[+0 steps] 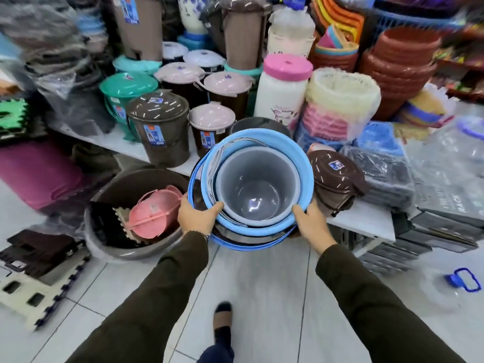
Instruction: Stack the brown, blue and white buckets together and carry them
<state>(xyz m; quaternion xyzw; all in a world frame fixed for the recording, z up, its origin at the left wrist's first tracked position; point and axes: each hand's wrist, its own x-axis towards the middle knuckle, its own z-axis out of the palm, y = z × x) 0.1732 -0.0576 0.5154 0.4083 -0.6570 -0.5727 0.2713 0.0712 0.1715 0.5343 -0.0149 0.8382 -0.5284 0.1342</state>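
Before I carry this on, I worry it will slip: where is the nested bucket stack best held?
Probably by the rim of the blue bucket, one hand on each side. The left hand and right hand already hold opposite near edges. The white bucket sits loose inside, mouth up, so gripping the outer rim from both sides likely keeps the stack level.

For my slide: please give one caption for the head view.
Both hands, left hand and right hand, hold nested buckets above the shop floor.

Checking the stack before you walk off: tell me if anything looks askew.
The white bucket sits off-centre in the blue bucket, crowded toward the right hand. The left hand grips the opposite rim. Nothing spilled.
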